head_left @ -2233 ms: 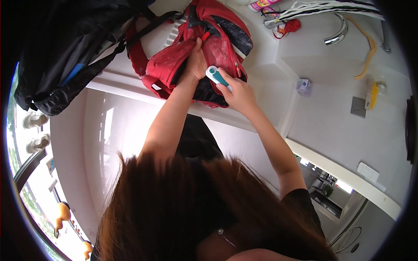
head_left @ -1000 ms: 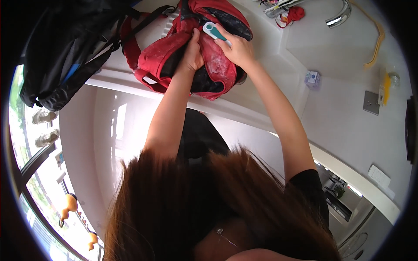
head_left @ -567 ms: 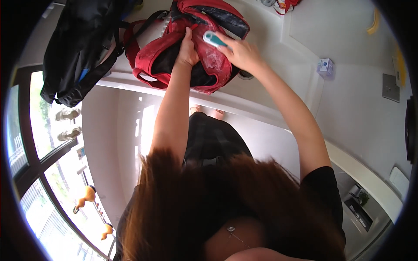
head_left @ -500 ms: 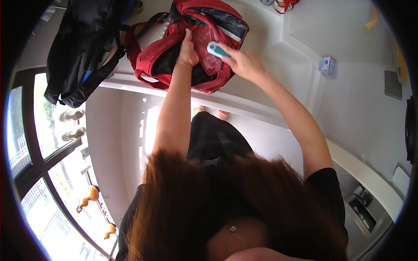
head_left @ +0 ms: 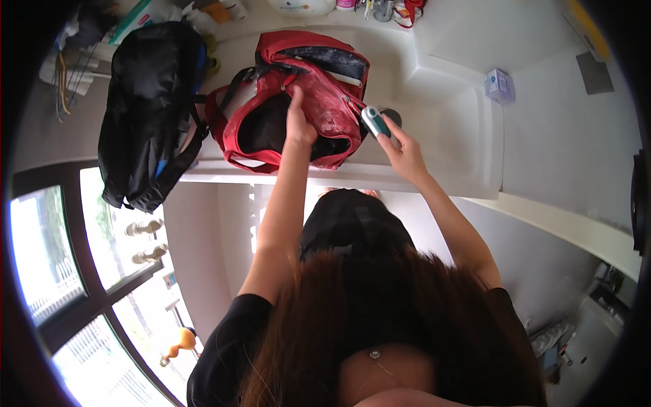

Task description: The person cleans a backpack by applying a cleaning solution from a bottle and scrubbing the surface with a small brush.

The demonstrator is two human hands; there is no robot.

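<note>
Two bare forearms point(head_left: 281, 210) reach forward from black sleeves, past long brown hair point(head_left: 298, 332) hanging at the lower edge. The left hand point(head_left: 300, 127) lies in the open mouth of a red bag point(head_left: 291, 45), its thumb straight along the red fabric; the other fingers are hidden, so I cannot tell how firmly they close. To its right, the right hand point(head_left: 405, 154) pinches a white-and-teal tool point(head_left: 376, 123) between thumb and fingers; whatever is on the tool's underside does not show.

Half a second ago that tool was over the bag's smeared red panel; now it is out past the bag's right edge, near a dark round shape point(head_left: 390, 118) in the basin point(head_left: 451, 152). For the work in hand, this looks like a break in the strokes over that panel, where whitish smears point(head_left: 330, 122) remain. The left hand stays in place at the opening, and the bag still rests in the basin, its mouth toward the person.

Just left of it, a black backpack point(head_left: 152, 112) reaches over the front edge. Farther off, a pale purple box point(head_left: 500, 85) stands at the right side, and a white tub point(head_left: 302, 7) and a pink container point(head_left: 346, 4) have come into sight along the back.
</note>
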